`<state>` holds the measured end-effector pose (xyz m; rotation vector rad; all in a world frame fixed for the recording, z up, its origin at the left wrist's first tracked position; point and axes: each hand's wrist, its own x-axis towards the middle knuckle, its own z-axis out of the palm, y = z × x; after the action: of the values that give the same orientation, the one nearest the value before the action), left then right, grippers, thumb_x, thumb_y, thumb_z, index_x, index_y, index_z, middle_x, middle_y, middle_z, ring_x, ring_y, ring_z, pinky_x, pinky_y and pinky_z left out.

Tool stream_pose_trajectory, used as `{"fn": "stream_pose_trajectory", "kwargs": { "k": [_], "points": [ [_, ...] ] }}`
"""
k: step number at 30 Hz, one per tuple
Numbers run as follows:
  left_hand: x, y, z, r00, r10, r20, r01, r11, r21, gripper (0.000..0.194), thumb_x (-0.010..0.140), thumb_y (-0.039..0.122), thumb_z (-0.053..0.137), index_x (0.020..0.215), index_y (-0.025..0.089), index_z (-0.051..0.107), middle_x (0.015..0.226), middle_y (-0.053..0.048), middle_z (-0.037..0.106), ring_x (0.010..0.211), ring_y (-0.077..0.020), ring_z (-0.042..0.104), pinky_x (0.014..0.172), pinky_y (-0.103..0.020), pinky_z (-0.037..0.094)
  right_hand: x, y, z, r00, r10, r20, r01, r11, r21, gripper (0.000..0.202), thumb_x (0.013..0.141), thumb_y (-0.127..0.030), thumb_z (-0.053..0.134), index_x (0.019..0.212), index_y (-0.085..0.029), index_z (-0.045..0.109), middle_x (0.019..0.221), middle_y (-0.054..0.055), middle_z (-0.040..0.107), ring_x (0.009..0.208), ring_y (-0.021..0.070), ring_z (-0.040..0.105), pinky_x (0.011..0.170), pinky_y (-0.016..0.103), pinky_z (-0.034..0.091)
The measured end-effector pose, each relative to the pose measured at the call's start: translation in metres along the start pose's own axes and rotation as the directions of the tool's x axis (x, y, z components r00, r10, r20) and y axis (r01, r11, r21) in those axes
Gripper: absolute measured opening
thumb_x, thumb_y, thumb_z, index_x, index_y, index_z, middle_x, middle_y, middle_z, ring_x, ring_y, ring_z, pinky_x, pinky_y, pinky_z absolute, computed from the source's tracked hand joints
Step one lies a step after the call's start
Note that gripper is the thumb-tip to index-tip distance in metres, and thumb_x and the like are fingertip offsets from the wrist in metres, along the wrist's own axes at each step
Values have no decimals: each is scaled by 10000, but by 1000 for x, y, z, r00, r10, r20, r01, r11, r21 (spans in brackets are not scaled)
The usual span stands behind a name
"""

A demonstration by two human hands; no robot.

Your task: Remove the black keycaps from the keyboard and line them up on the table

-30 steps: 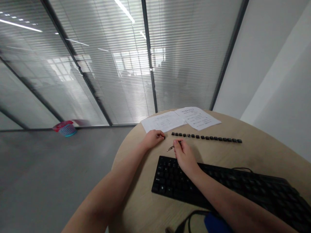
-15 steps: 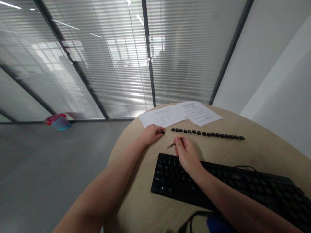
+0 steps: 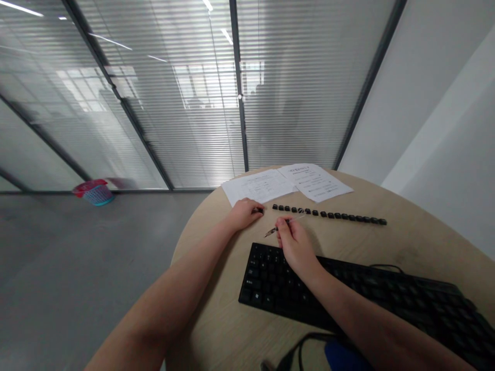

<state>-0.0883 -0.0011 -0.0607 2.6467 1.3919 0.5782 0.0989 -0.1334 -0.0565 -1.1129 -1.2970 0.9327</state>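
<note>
"What have the hands got hold of?"

"The left hand (image 3: 245, 214) is closed in a pinch on one loose keycap (image 3: 260, 211), a black one. Whether it sits on the worktop (image 3: 228, 335) or just above, I can't tell from here. The right hand (image 3: 296, 241) is curled around a slim tool (image 3: 271, 232), tip pointing left and towards us, thin wire sticking out the other end towards the row of keycaps (image 3: 337, 216)."

"And how does the pinched one lie against that row?"

"Just off its left end, apart from it, nearly in line. The row's long axis runs left to right, the right end slanting a little nearer us. The left hand is the closer one to that left end; the right hand is on the near side, between row and keyboard (image 3: 266, 283)."

"Your count?"

"Sixteen in the row, by my eye, plus the pinched one; one tool, one keyboard, two paper sheets (image 3: 315, 183) beyond the row, and one basket (image 3: 98, 195) down on the floor (image 3: 116, 283)"
</note>
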Motion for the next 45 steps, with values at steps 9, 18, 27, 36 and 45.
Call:
{"fn": "stream_pose_trajectory", "kwargs": {
  "k": [9, 18, 27, 36, 45],
  "points": [
    [-3, -6, -2, 1000, -23, -9, 22, 1000, -21, 298, 867, 253, 737, 1157, 217, 800, 1051, -71, 810, 1029, -272, 706, 986, -394, 531, -5, -2, -3, 995, 9, 103, -7, 1000, -27, 450, 976, -667, 495, 918, -230, 583, 662, -21, 534, 569, 167, 507, 519, 285, 398],
    [-10, 5, -15, 994, -77, -83, 67, 991, -113, 366, 926, 273, 669, 1267, 156, 732, 1288, -139, 741, 1204, -297, 651, 1095, -468, 466, -13, -19, -6, 950, -98, 296, 153, 974, -169, 255, 983, -452, 530, 873, -233, 603, 748, 8, 652, 725, 210, 629, 708, 330, 463],
    [-30, 29, -59, 913, 113, 392, 59, 914, -401, 148, 857, 297, 719, 930, 213, 816, 735, 3, 742, 600, -123, 627, 580, -230, 486, -13, -18, -9, 940, -55, 337, 164, 938, -304, 257, 997, -451, 520, 882, -236, 603, 720, 0, 648, 710, 212, 622, 683, 325, 431],
    [-31, 36, -54, 656, 187, 731, 322, 807, -495, 142, 744, 265, 743, 863, 188, 747, 602, 17, 659, 487, -121, 569, 446, -215, 408, -14, -21, -10, 922, -68, 381, 194, 934, -301, 252, 1007, -430, 523, 895, -233, 633, 792, 15, 708, 727, 209, 649, 680, 320, 431],
    [-30, 35, -51, 654, 191, 732, 340, 790, -510, 125, 728, 232, 713, 847, 196, 723, 623, 17, 674, 544, -129, 617, 460, -202, 420, -17, -25, -10, 874, -130, 468, 322, 876, -359, 243, 1012, -397, 532, 877, -235, 652, 796, 27, 730, 719, 213, 663, 664, 325, 415]
  ]
}}
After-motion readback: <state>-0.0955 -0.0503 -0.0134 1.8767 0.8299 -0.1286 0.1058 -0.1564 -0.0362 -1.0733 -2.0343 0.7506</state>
